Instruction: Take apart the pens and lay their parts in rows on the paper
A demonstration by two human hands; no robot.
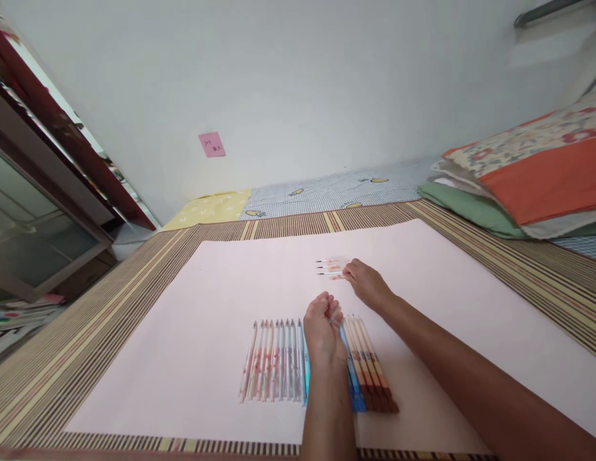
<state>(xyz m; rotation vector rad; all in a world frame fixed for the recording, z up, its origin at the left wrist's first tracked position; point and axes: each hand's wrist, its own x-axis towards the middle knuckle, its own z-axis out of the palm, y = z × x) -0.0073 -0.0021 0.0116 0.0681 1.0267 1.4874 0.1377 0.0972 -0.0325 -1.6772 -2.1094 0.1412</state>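
Observation:
Three thin white pen refills [329,267] with dark tips lie side by side on a large pale pink sheet [192,358], with pinkish-orange marks about them. My right hand [367,282] is closed in a pinch at the right end of the refills. My left hand [324,323], palm turned up, has its fingers curled in; whatever they hold, if anything, cannot be made out. Below it runs a row of pens: clear patterned pens [271,362] on the left, blue pens [356,394] partly hidden by my left wrist, and cream-and-brown pens [372,365] on the right.
The sheet lies on a striped mat [148,294]. Folded bedding with an orange and floral cover [542,179] is at the right. A checked cloth [317,189] runs along the wall, which bears a pink note [212,145]. A glass-paned door [33,224] stands at the left.

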